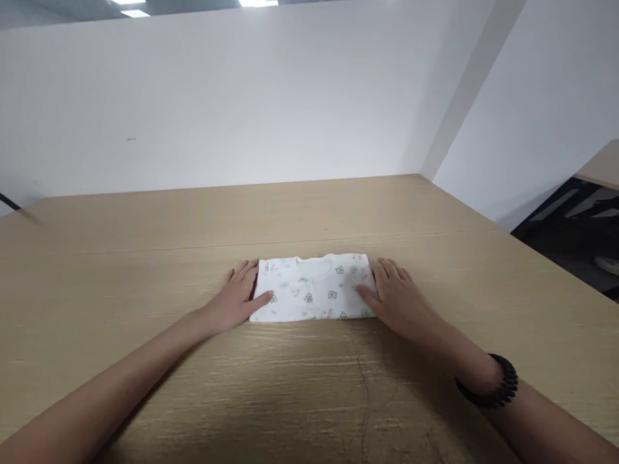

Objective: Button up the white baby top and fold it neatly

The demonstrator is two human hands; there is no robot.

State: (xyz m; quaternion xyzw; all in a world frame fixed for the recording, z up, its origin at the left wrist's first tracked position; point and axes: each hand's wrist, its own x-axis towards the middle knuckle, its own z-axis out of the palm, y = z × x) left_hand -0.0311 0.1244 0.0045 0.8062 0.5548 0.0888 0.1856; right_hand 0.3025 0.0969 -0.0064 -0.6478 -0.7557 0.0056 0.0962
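A small folded white garment [314, 288], printed with little green and pink figures, lies flat on the wooden table, its round neckline at the far edge. My left hand [239, 296] rests at the garment's left edge, fingers stretched along the side and thumb lying on top of the cloth. At the opposite edge, my right hand [394, 293] lies in much the same way, its thumb on the print and its fingers on the table beside the cloth. Both hands are open and do not grasp the cloth.
The wooden table [145, 222] reaches back to a white wall [232, 103]. A second white panel [522, 116] borders its right side. Beyond the right edge stands another table [602, 164] with dark legs. A black beaded bracelet [505, 383] circles my right wrist.
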